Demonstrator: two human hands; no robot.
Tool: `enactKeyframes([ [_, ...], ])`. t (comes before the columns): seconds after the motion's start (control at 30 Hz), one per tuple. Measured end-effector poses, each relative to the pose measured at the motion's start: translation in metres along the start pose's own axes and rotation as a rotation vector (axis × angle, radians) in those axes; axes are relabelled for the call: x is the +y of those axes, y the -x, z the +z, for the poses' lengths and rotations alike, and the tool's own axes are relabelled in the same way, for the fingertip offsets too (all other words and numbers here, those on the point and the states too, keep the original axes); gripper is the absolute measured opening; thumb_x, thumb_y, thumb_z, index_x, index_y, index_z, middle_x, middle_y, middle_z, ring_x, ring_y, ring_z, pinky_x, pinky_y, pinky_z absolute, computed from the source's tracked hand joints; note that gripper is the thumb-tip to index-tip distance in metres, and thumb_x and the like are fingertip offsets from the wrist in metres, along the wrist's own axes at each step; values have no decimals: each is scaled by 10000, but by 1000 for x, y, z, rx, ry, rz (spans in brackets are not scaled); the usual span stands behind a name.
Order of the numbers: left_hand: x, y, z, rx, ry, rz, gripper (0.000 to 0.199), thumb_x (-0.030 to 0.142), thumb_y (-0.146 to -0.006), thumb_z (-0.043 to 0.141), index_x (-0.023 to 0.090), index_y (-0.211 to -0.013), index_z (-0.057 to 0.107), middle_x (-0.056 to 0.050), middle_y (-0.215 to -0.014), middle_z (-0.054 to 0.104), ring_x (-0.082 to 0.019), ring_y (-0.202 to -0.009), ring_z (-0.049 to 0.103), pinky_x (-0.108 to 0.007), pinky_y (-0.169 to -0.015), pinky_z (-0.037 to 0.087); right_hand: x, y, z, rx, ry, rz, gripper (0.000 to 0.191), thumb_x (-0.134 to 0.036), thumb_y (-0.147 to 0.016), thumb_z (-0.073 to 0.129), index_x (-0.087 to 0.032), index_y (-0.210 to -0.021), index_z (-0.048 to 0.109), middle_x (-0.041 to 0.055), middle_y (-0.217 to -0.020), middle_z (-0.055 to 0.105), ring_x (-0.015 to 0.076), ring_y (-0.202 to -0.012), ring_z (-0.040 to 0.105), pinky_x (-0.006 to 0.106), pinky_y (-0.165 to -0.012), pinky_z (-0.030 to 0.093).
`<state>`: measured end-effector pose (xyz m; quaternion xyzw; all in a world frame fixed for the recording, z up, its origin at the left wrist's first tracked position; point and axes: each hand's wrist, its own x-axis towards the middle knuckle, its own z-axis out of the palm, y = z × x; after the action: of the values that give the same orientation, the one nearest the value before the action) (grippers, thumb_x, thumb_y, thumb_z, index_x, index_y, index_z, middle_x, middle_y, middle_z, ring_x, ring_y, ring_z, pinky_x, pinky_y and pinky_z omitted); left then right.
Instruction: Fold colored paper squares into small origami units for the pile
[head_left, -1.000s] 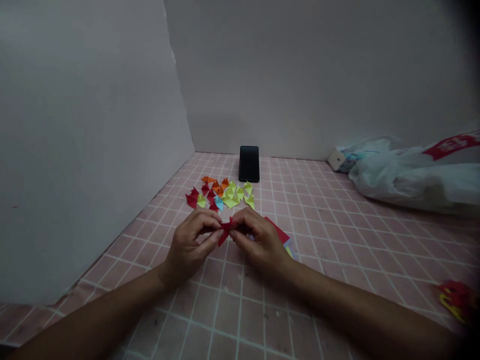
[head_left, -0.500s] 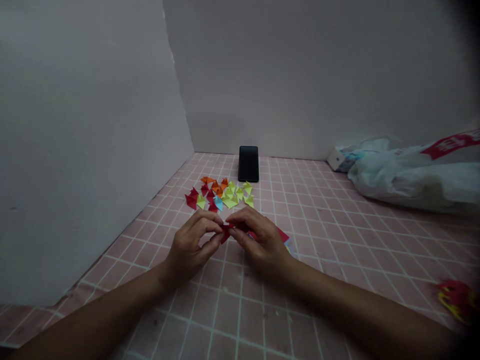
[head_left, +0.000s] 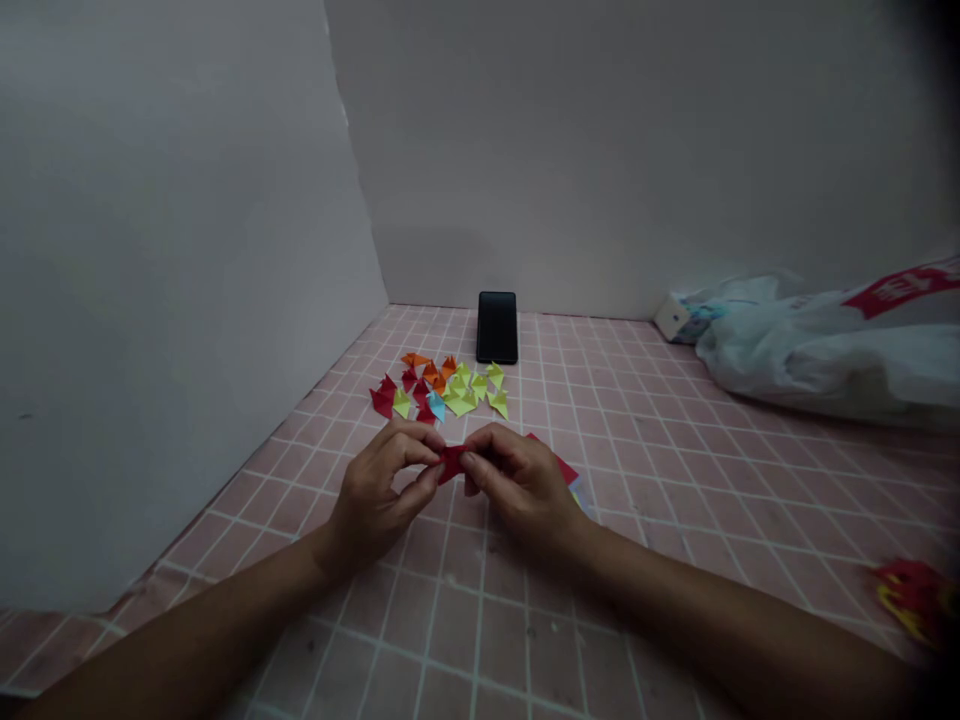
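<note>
Between my two hands is a small folded piece of red paper [head_left: 453, 463]. My left hand [head_left: 386, 485] pinches its left end between thumb and fingers. At the other end, my right hand [head_left: 525, 485] grips it with the thumb on the near side. The fingertips cover both ends of the paper. Beyond the hands lie several small origami pieces: red ones [head_left: 383, 397], orange ones [head_left: 432, 376], yellow-green ones [head_left: 460, 400] and a light blue one [head_left: 436, 404]. Partly behind my right hand are red paper sheets [head_left: 564, 470] with other colours underneath.
A black phone [head_left: 497, 328] leans near the back wall on the pink tiled surface [head_left: 637, 440]. To the right are a white plastic bag [head_left: 825, 350] and a small box [head_left: 675, 318]. A red and yellow object [head_left: 915, 600], blurred, sits at the right edge. A pale wall [head_left: 187, 300] stands on the left.
My right hand has shifted slightly and its fingers have changed their hold. More of the red paper now shows between the hands.
</note>
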<state>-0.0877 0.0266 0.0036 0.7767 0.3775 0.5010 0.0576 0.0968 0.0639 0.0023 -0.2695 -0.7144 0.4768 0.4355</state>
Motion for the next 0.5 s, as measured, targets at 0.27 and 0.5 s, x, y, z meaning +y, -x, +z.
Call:
enactKeyframes([
  [0.27, 3, -2, -1, 37, 11, 14, 225, -26, -812, 619, 180, -892, 574, -47, -941, 643, -153, -921, 634, -282, -825, 531, -3, 0, 1, -7, -217, 74, 67, -181, -880, 587, -184, -813, 587, -27, -662, 606, 105, -584, 572, 240, -572, 450],
  [0.5, 5, -2, -3, 5, 15, 64, 231, -32, -807, 637, 171, -894, 572, -48, -944, 638, -147, -911, 628, -268, -816, 529, 0, 2, 2, -9, -211, 3, 40, -137, -844, 615, -174, -846, 601, -5, -739, 607, 121, -644, 593, 259, -599, 463],
])
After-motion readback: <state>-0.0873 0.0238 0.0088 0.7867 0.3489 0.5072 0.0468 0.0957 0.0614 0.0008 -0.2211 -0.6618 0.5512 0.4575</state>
